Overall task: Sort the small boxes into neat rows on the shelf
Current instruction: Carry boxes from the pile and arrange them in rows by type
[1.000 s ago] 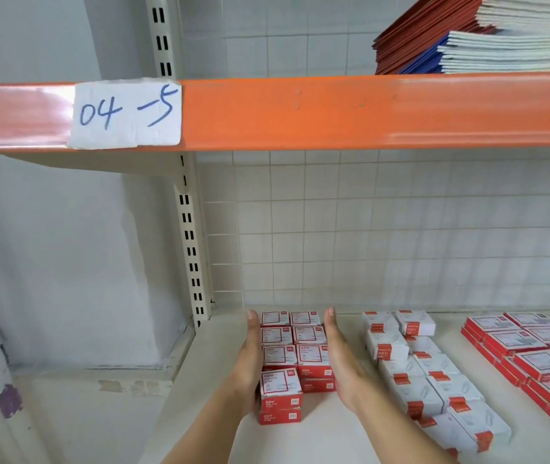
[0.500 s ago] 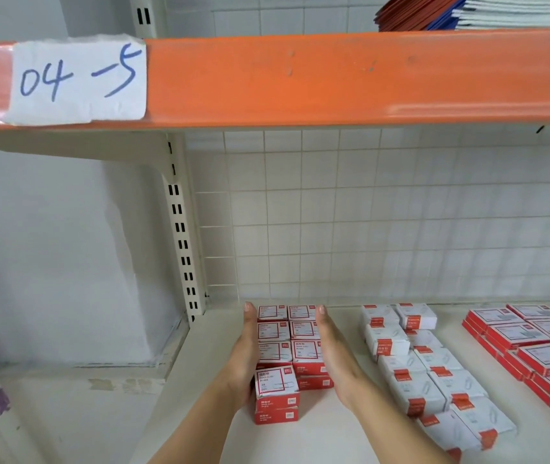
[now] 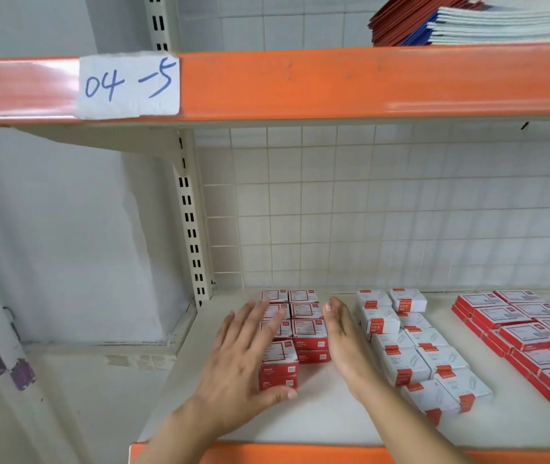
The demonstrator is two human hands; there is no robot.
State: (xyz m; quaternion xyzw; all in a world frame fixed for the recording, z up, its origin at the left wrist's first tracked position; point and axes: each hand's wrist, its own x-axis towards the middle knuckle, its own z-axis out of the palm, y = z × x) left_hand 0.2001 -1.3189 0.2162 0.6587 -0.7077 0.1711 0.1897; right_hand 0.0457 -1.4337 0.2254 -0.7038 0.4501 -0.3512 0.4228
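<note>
Since the earlier frame, the left hand (image 3: 245,360) is seen rotated from an edge-on press to a flat, splayed lay over the left side of the red-and-white box block (image 3: 303,326); the camera view is also shifted.

- Right hand (image 3: 342,339) is held edge-on, fingers (image 3: 334,313) straight and together, pressed along the block's right flank. Nothing is gripped by either hand; both are open.
- Block is sited between the two hands, at the shelf's (image 3: 330,413) left end, just off the upright post (image 3: 190,229).
- Block's long axis is run front to back, away from the fingertips toward the tiled back wall; two columns, stacked two high as far as can be told.
- Progress is judged partial: this block is nearly squared, though the front-left stack (image 3: 280,370), under the left palm, is set forward of its neighbour.
- White boxes (image 3: 410,349), right of the right hand, are left skewed and still to be straightened; flat red packs (image 3: 528,333) further right look ordered.
</note>
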